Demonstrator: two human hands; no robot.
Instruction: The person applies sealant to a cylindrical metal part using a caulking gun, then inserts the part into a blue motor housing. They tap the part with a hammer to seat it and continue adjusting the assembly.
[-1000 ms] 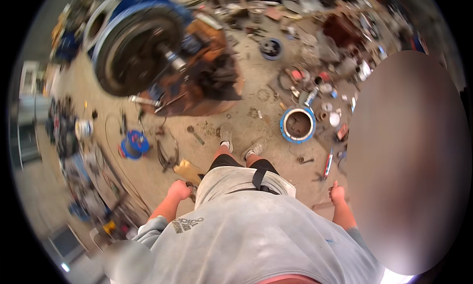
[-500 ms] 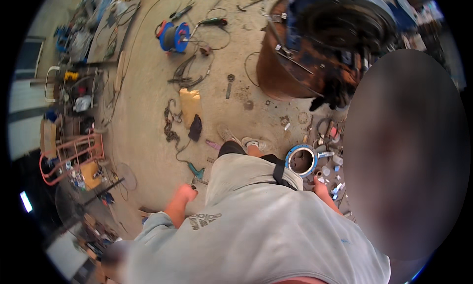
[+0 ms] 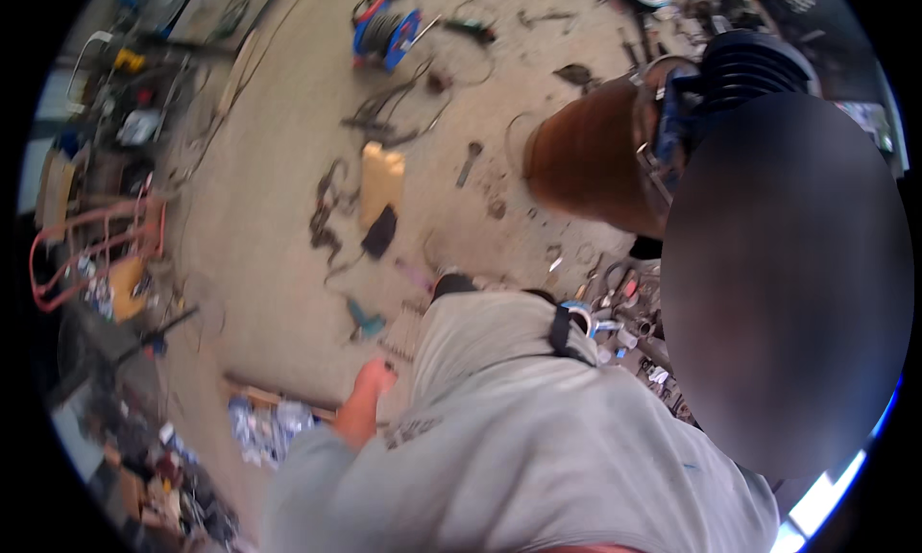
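My left hand (image 3: pixel 375 374) hangs at my left side, its fingers curled closed. A small dark bit shows at the fingers, too blurred to name. Nearest to that hand, a teal power tool (image 3: pixel 365 320) lies on the floor, apart from it. My right hand is out of sight. By my right hip, a blue-rimmed metal ring (image 3: pixel 579 313) is partly hidden behind my clothing.
A rusty drum (image 3: pixel 581 159) stands ahead right, and a person's blurred shape (image 3: pixel 783 294) fills the right side. Ahead lie cardboard (image 3: pixel 382 183), a dark cloth (image 3: pixel 379 232), a chain (image 3: pixel 325 212) and a blue cable reel (image 3: pixel 386 36). At left is a red hand cart (image 3: pixel 101 241).
The view has swung, and the drum now looks tilted. My right hand has gone out of sight. Clear plastic items have come into view beside my left arm. My left hand stays closed.
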